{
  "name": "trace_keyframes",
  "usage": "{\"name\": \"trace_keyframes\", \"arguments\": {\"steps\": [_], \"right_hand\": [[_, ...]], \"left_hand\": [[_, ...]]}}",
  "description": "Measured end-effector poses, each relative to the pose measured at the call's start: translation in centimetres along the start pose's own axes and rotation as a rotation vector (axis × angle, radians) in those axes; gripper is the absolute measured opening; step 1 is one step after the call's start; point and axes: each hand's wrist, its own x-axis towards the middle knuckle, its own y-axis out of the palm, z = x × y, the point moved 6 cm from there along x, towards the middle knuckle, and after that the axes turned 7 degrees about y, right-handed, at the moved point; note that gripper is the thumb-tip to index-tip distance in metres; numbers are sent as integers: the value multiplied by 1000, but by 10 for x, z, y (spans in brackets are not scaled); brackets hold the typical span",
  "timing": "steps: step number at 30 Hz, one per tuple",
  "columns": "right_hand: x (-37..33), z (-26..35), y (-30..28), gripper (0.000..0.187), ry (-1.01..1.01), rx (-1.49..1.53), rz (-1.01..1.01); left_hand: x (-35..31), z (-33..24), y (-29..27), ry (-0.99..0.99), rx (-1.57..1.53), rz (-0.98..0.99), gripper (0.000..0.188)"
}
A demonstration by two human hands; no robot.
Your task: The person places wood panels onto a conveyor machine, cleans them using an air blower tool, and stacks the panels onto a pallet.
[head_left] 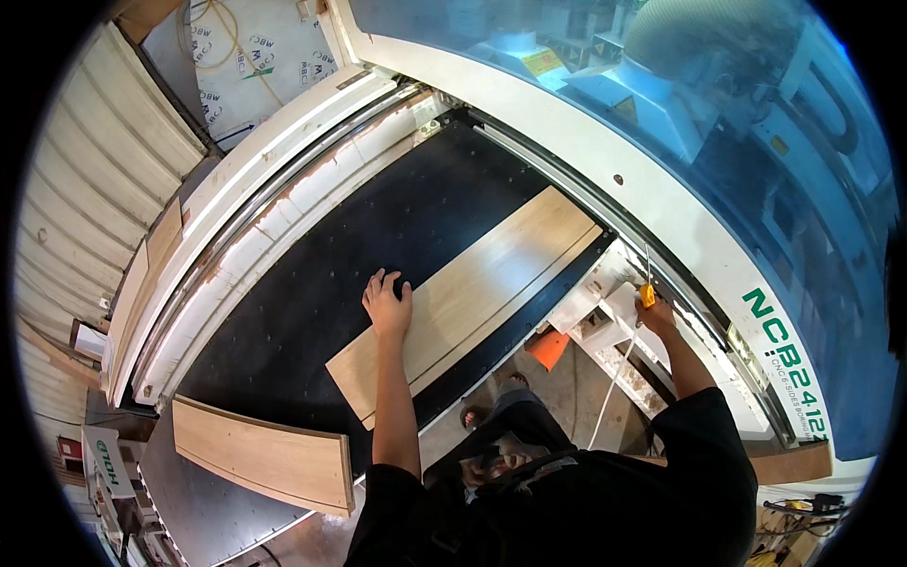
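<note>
A long pale wooden board with a groove along its near edge lies flat on the black table. At the board's far long side is my left hand, fingers apart and reaching over the black surface; whether it presses on the wood I cannot tell. Off to the right, my right hand is closed round an orange air blow gun whose thin nozzle points away from me. A pale hose hangs below that hand.
A second grooved wooden board lies at the table's left end. A large white machine with a blue see-through cover stands along the far right. An orange funnel-shaped piece sits below the table edge. White rails border the far left.
</note>
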Motion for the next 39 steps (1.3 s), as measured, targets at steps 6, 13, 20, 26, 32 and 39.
{"name": "trace_keyframes", "arguments": {"steps": [6, 13, 20, 26, 32, 39], "right_hand": [[13, -12, 9, 59, -71, -50, -124], [14, -14, 10, 61, -30, -14, -95], [-2, 7, -4, 64, -73, 17, -56], [6, -4, 3, 57, -79, 16, -98], [18, -21, 12, 57, -70, 0, -166], [22, -24, 19, 55, -117, 2, -209]], "left_hand": [[1, -3, 1, -16, 32, 29, 34], [0, -2, 2, -15, -2, 15, 35], [1, 4, 2, -12, 5, -4, 35], [2, 0, 1, -21, -5, 4, 34], [2, -4, 2, -18, -7, 3, 35], [2, -4, 0, -19, -13, 0, 35]]}}
